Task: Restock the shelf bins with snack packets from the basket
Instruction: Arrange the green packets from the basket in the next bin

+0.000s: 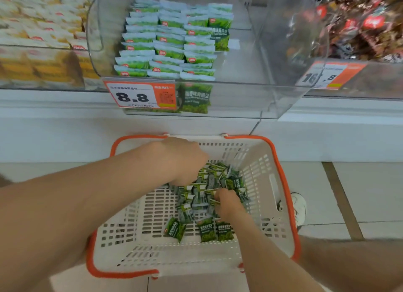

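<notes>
A white basket [257, 237] with an orange rim stands on the floor below the shelf. Several small green snack packets [205, 189] lie heaped at its far right side, and three more [207, 229] lie apart nearer me. My left hand [185, 158] reaches down into the heap, its fingers hidden among the packets. My right hand [226, 202] has its fingers curled into the packets at the heap's near edge. Above, a clear shelf bin [250, 99] holds neat rows of the same green packets [170, 43] on its left side; its right side is bare.
An orange price tag reading 8.8 [139, 96] hangs on the bin's front. A bin of yellow-white packets [41, 29] sits to the left, one of dark red-brown packets [362, 23] to the right. My shoe [299, 206] stands beside the basket on the tiled floor.
</notes>
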The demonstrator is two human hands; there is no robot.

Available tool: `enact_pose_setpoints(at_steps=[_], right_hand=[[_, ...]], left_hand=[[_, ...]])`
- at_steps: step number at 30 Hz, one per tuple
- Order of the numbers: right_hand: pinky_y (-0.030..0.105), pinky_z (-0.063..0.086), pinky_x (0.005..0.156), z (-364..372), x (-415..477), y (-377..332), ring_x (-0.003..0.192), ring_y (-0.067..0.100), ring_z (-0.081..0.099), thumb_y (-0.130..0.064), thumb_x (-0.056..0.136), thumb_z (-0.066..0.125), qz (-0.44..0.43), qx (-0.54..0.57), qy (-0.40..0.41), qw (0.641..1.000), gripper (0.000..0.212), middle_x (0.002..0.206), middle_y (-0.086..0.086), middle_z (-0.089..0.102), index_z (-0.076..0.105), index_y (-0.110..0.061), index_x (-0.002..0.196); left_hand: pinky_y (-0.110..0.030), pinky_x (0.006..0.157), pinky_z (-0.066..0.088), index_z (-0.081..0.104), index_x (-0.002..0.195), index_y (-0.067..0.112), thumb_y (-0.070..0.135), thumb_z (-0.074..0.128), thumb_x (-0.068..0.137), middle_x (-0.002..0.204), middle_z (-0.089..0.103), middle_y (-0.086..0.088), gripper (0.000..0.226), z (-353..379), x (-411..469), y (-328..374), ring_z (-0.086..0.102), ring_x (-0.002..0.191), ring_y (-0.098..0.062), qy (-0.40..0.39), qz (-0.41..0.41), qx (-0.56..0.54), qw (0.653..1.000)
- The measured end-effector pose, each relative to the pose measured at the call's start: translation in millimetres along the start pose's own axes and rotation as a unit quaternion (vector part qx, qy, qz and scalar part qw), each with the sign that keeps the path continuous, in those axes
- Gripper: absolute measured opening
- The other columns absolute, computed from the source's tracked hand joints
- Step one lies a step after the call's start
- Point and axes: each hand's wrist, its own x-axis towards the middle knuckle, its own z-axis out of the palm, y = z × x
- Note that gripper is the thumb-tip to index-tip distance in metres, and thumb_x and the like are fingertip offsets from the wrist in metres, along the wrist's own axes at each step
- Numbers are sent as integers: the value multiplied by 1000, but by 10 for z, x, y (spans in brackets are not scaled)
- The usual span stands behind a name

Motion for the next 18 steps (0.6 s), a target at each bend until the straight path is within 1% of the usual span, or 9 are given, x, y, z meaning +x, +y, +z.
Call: enact_pose_setpoints(at_steps=[2, 3, 5, 8, 9, 11, 14, 16, 18], right_hand=[[27, 42, 49, -112, -13, 6, 71, 23, 62, -10, 91, 65, -6, 60, 7, 998, 4, 77, 5, 63, 66, -13, 89], [25, 38, 48, -197, -54, -7, 66, 21, 59, -13, 92, 65, -9, 107, 19, 994, 5, 74, 5, 61, 68, -9, 92], [26, 42, 55, -431, -154, -70, 67, 24, 60, -19, 95, 66, -18, 200, 44, 979, 19, 76, 9, 62, 71, -3, 103], [26, 55, 62, -839, -374, -211, 74, 18, 72, -23, 96, 71, -24, 326, 46, 944, 28, 91, 5, 72, 68, -15, 122], [23, 55, 62, -980, -451, -262, 69, 13, 72, -21, 95, 73, -35, 377, 40, 925, 32, 95, 6, 73, 66, -13, 126], [25, 58, 64, -1261, -629, -371, 65, 13, 71, -12, 94, 73, -54, 480, 24, 875, 30, 97, 10, 73, 67, -11, 124], [30, 52, 59, -1632, -891, -513, 67, 21, 72, -5, 95, 68, -66, 593, -5, 802, 21, 96, 14, 75, 72, -9, 115], [29, 47, 57, -1838, -1045, -585, 64, 21, 68, -4, 95, 66, -75, 647, -40, 757, 21, 103, 19, 74, 71, 0, 116], [29, 45, 58, -2033, -1243, -663, 57, 19, 61, -6, 97, 61, -103, 648, -69, 751, 25, 102, 24, 73, 69, 4, 119]], left_hand=[[-39, 66, 51, 54, 120, 20, 22, 43, 107, 90, 47, -1, 17, -39, -33, 15, 59, 81, -22, -11, 8, -4, 1000], [-39, 67, 51, 55, 120, 20, 22, 43, 107, 91, 48, -1, 18, -45, -45, 22, 60, 82, -23, -9, 13, -10, 1000], [-40, 68, 51, 56, 121, 19, 22, 42, 107, 94, 50, -2, 20, -60, -74, 19, 60, 83, -24, -7, 18, -11, 1000], [-40, 66, 49, 54, 124, 18, 24, 44, 107, 89, 46, -1, 21, -108, -157, 1, 53, 74, -20, -1, 19, 6, 1000], [-38, 65, 47, 54, 127, 17, 26, 46, 107, 90, 47, -1, 24, -143, -194, -10, 53, 73, -19, 9, 20, 3, 1000], [-37, 67, 47, 53, 136, 19, 35, 54, 104, 108, 56, -4, 35, -188, -260, -52, 59, 85, -23, 29, 23, -14, 999], [-40, 84, 53, 50, 138, 27, 53, 71, 92, 127, 56, -2, 57, -215, -373, -147, 59, 108, -26, 69, 25, -72, 995], [-41, 87, 54, 53, 126, 31, 56, 77, 85, 120, 57, 2, 54, -241, -464, -225, 57, 106, -21, 128, 33, -113, 985], [-32, 81, 52, 59, 115, 31, 47, 75, 89, 112, 62, 7, 35, -313, -586, -282, 59, 98, -11, 208, 50, -167, 962]])
